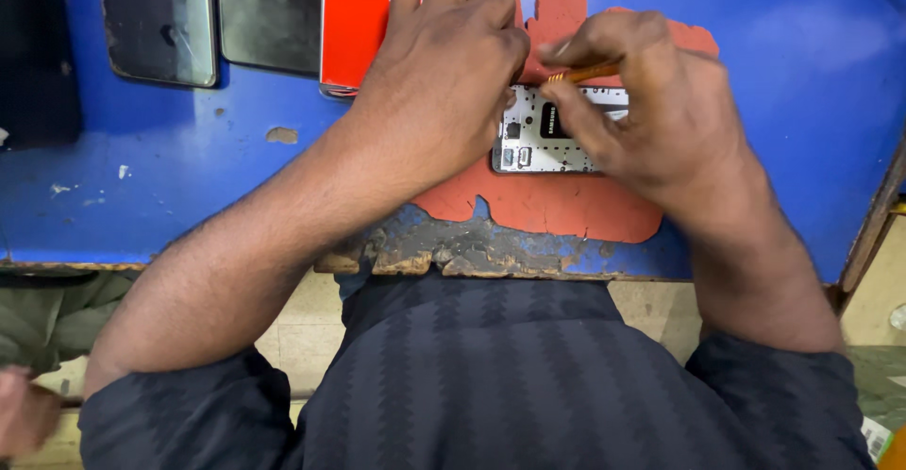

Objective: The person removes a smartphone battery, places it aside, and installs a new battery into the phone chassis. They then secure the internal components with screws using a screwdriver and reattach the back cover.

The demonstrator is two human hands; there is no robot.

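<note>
An opened phone (552,140), white inside with a black part, lies on a worn red mat (547,206) on a blue bench (189,187). The left hand (444,74) presses down on its left end, fingers curled over it; the right hand (642,102) pinches a thin orange tool (585,74), tip at the top edge. This looks like prying or unscrewing, which calls for steady, light pressure.

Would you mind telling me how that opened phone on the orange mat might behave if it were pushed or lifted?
The opened phone looks flat and thin, so probably stiff, light and unlikely to roll. Its exposed white inner frame suggests fragility. The left hand steadies it on the orange mat, so it may slide under the right hand and its tool.
</note>
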